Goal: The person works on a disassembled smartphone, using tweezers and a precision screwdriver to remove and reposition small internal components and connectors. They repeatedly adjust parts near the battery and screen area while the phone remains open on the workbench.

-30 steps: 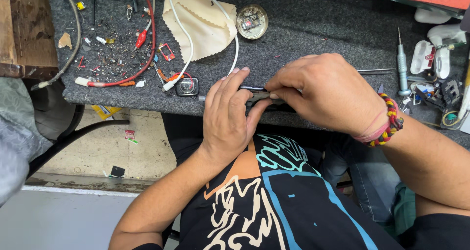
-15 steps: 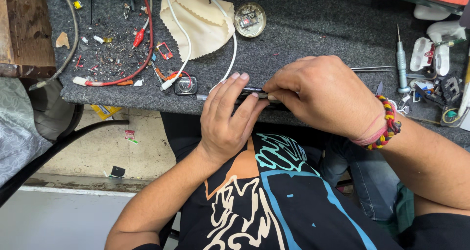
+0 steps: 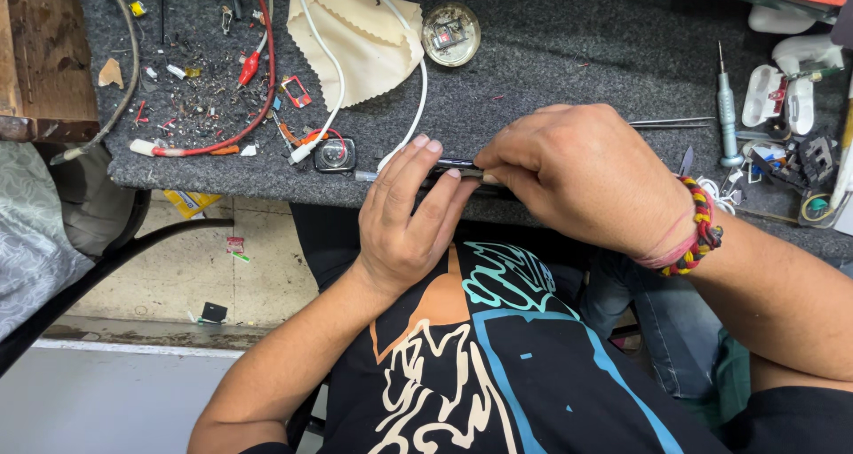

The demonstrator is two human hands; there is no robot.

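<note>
A thin, dark flat device (image 3: 458, 164), only partly visible, lies at the near edge of the grey felt-covered workbench (image 3: 569, 54), pinned between both hands. The left hand (image 3: 404, 219) lays its fingers flat along the device's near side, seemingly to brace it against the bench edge so it cannot slide. The right hand (image 3: 577, 174) curls over the other end with fingers closed on it; whether it also pinches a small tool cannot be told, since the knuckles hide the fingertips. A red, yellow and black beaded bracelet (image 3: 697, 236) sits on that wrist.

Just left of the hands rests a small square black watch body (image 3: 335, 155), with a white cable (image 3: 413, 107) running past it up toward a cream polishing cloth (image 3: 355, 41) and a round clear dish of tiny parts (image 3: 450, 34). Red wires and scattered scraps (image 3: 213, 90) clutter the far left. A slim grey screwdriver (image 3: 727, 112) and white earbud cases (image 3: 786, 94) lie to the right, well apart.
</note>
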